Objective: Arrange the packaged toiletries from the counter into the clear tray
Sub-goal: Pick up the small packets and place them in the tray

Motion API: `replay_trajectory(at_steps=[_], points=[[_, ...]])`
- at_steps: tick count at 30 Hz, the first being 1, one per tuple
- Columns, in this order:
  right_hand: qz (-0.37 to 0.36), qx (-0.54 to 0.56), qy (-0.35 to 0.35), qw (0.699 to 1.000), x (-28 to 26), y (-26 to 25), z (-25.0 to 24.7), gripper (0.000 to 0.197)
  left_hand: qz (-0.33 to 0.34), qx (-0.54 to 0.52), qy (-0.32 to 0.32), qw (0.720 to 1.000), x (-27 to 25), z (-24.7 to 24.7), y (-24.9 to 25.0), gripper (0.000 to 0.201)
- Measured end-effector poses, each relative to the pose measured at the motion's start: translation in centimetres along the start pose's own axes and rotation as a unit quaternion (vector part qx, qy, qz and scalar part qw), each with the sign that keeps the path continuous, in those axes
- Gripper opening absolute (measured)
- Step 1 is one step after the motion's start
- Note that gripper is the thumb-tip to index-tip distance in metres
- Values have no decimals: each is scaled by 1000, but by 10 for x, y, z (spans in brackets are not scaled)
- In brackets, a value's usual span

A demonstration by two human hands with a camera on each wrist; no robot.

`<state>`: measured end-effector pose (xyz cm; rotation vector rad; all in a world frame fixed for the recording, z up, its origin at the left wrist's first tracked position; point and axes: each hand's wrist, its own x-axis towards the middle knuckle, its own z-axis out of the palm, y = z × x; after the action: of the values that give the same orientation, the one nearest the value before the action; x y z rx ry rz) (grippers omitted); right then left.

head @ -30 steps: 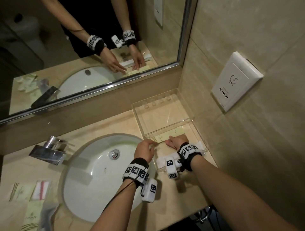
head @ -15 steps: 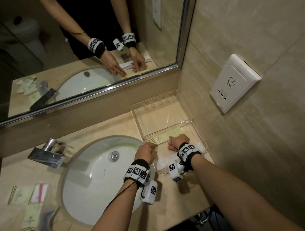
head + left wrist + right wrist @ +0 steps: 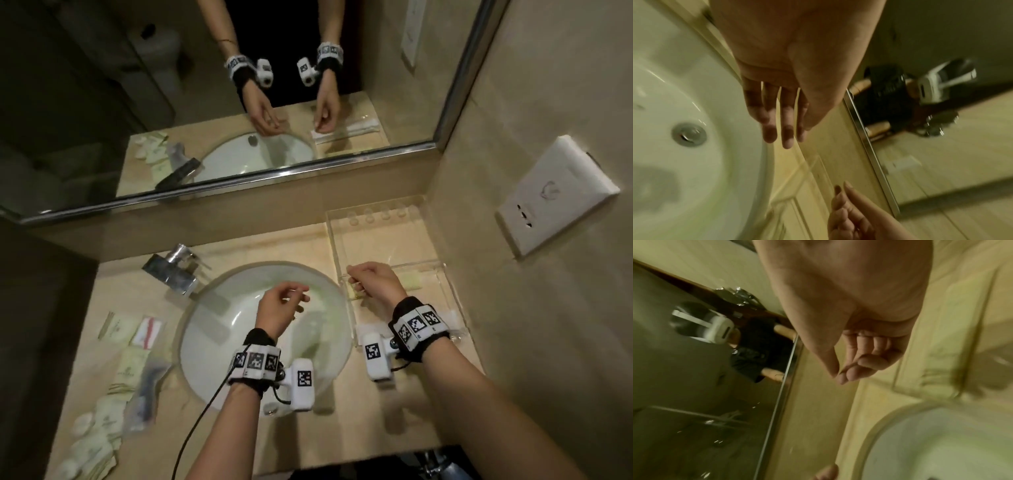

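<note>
The clear tray [image 3: 390,240] stands on the counter in the right corner by the wall. A pale green packet [image 3: 412,281] lies flat in its near half, and a white packet [image 3: 451,313] shows at its front edge behind my right wrist. My right hand [image 3: 353,278] hovers over the tray's left rim; its fingers [image 3: 865,361] are curled in, thumb tip at the index finger, holding nothing. My left hand [image 3: 297,301] hangs over the basin with straight fingers [image 3: 786,129], empty. More packaged toiletries [image 3: 130,370] lie on the counter left of the basin.
A white oval basin [image 3: 219,342] fills the counter's middle, with a chrome faucet [image 3: 174,270] at its back left. The mirror runs along the back wall. A white wall socket [image 3: 555,198] sits on the right wall above the tray.
Both hands have left the green packet in the tray. The left hand has drawn back left over the basin and opened; the right has lifted to the tray's left rim.
</note>
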<state>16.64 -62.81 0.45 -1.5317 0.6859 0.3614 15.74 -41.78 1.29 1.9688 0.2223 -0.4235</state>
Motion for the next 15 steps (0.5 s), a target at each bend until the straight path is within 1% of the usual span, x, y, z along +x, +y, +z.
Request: replay_trajectory(at_steps=[2, 4, 8, 10, 15], points=[[-33, -24, -58, 997, -11, -16, 30, 21, -30, -39, 57, 997, -18, -29, -13, 15], [-53, -43, -105, 992, -19, -22, 61, 23, -58, -65, 106, 991, -40, -57, -30, 14], [-64, -87, -185, 977, -38, -15, 122, 21, -101, -84, 186, 974, -87, -105, -67, 15], [-64, -117, -216, 967, -49, -8, 152, 23, -126, -99, 217, 963, -109, -125, -84, 16], [-59, -165, -278, 944, -77, 9, 222, 21, -178, -129, 266, 939, -155, -173, -130, 15]])
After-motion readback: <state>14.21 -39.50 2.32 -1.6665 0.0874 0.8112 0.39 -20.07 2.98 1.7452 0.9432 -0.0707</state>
